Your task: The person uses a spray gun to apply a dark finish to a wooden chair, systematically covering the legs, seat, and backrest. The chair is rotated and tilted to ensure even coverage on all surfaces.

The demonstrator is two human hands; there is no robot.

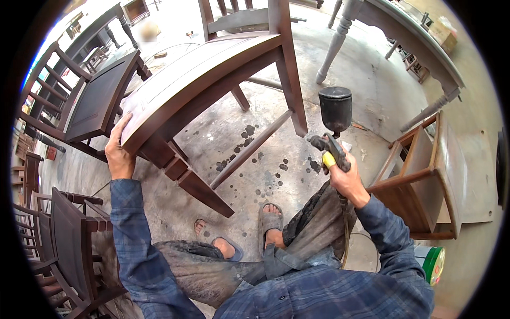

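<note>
A dark brown wooden chair is tilted in front of me, its seat glossy and its leg slanting down toward my feet. My left hand grips the seat's near left corner, with the thumb below and the fingers along the edge. In my right hand is a spray gun with a black paint cup on top. Something yellow wraps a finger of that hand by the trigger. The gun's nozzle points left toward the chair's legs, apart from them. A hose hangs from its handle.
Dark chairs stand along the left side. A grey table with turned legs is at the far right. Nearer on the right lies a brown wooden cabinet frame, with a green-lidded bucket below it. Dark paint spots mark the concrete floor.
</note>
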